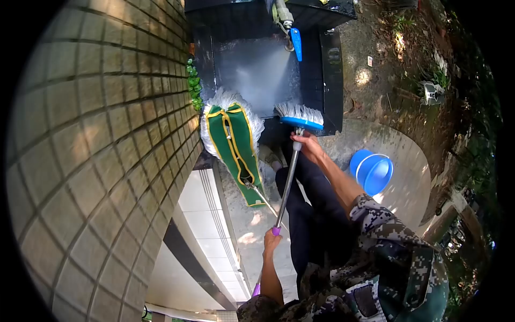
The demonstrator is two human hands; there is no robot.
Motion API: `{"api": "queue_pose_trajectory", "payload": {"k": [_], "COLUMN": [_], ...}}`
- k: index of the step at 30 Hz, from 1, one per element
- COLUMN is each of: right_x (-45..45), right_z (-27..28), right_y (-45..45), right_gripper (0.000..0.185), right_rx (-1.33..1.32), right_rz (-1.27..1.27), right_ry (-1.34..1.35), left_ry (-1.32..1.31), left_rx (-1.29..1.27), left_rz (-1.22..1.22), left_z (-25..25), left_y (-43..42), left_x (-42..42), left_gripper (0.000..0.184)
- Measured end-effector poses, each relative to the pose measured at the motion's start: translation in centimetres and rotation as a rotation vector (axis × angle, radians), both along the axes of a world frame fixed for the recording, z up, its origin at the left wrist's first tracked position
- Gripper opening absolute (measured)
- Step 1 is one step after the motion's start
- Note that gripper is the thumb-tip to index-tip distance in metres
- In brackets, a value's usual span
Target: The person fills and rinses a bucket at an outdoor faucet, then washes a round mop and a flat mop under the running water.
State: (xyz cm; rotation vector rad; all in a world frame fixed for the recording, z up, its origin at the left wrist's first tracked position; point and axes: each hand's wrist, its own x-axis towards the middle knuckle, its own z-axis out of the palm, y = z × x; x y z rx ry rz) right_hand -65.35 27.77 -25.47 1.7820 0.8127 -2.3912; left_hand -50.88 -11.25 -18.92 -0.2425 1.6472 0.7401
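Note:
My right hand point(308, 145) is closed around the grey neck of a long-handled scrub brush point(301, 123), just below its blue head. The pale bristles point up at the near rim of a dark sink point(333, 80). Lower down, my left hand point(271, 241) grips the same metal pole by its purple section. To the left, a white string mop point(257, 123) with a green, yellow-edged cover point(234, 140) leans against the sink; its thin handle runs behind the brush pole. Water sprays into the sink from a tap with a blue lever point(296, 44).
A blue bucket point(370, 173) with a white handle stands on the concrete to the right. A tiled wall point(102, 134) rises close on the left, above a white-tiled ledge point(203, 201). Green leaves point(193, 86) grow beside the sink. Soil and plants lie farther right.

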Motion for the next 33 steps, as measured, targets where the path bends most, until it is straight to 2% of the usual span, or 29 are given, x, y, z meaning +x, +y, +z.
{"api": "queue_pose_trajectory", "payload": {"k": [1, 3, 5, 7, 8, 9, 10, 11, 13, 15, 19, 22, 26, 27, 28, 29, 30, 31, 33], "right_x": [-0.8, -0.8, 0.1, -0.4, 0.3, -0.2, 0.5, 1.6, 1.8, 2.2, 2.6, 1.1, -3.3, -5.4, -8.3, -8.9, -11.5, -13.2, -15.1], "right_z": [-0.8, -3.8, -5.1, -3.6, -2.8, 0.1, 0.7, 1.4, 3.2, 4.0, 4.8, 5.0, 1.9, 0.7, 0.0, -3.7, -2.4, -2.7, -4.9], "right_y": [0.5, 0.8, -0.2, -1.9, -3.2, -4.3, -5.9, -7.0, -8.0, -8.6, -9.2, -8.0, -4.4, -2.4, -1.1, 0.5, 2.7, 4.0, 5.7], "right_gripper": [0.037, 0.029, 0.022, 0.009, 0.009, 0.017, 0.023, 0.03, 0.03, 0.03, 0.03, 0.03, 0.03, 0.035, 0.029, 0.017, 0.005, 0.005, 0.007], "right_rx": [-0.099, -0.113, -0.137, 0.073, 0.081, 0.009, 0.158, 0.152, 0.167, 0.188, 0.26, 0.34, 0.574, 0.264, 0.187, 0.068, 0.184, 0.165, 0.166], "right_rz": [-0.067, -0.107, -0.162, -0.093, -0.108, -0.188, -0.135, -0.098, -0.008, 0.078, 0.206, 0.288, 0.424, 0.213, 0.026, 0.014, 0.09, -0.003, -0.023], "right_ry": [0.078, 0.112, 0.142, 0.064, 0.138, 0.07, 0.123, 0.201, 0.228, 0.227, 0.229, 0.233, 0.203, 0.194, 0.078, 0.06, 0.057, 0.045, 0.05], "left_ry": [0.021, 0.033, -0.041, -0.061, -0.117, -0.172, -0.165, -0.096, -0.019, -0.06, 0.044, 0.028, 0.019, 0.02, 0.05, 0.08, 0.187, 0.193, 0.269], "left_rx": [-0.049, -0.108, -0.322, -0.323, -0.296, -0.269, -0.275, -0.279, -0.299, -0.288, -0.287, -0.26, -0.262, -0.256, -0.274, -0.296, -0.272, -0.262, -0.278], "left_rz": [-0.017, -0.033, -0.199, -0.185, -0.184, -0.183, -0.182, -0.164, -0.151, -0.156, -0.165, -0.181, -0.296, -0.286, -0.327, -0.365, -0.272, -0.253, -0.029], "left_z": [-1.1, -2.7, -4.1, -6.0, -6.5, -6.9, -7.6, -8.2, -8.8, -9.4, -10.4, -10.4, -8.4, -7.8, -7.7, -7.2, -6.2, -5.8, -5.7], "left_y": [-0.5, -0.1, 0.5, 0.8, 1.5, 2.2, 3.1, 4.2, 5.5, 6.7, 7.9, 8.9, 11.5, 12.2, 12.7, 13.5, 14.5, 15.4, 16.2], "left_x": [0.8, 0.9, 0.5, -0.2, -1.2, -2.0, -2.4, -2.6, -3.5, -4.6, -4.5, -5.3, -8.0, -8.6, -9.2, -9.6, -10.0, -10.4, -10.5], "left_gripper": [0.027, 0.03, 0.037, 0.04, 0.042, 0.043, 0.043, 0.044, 0.044, 0.045, 0.047, 0.051, 0.048, 0.048, 0.044, 0.04, 0.033, 0.033, 0.032]}}
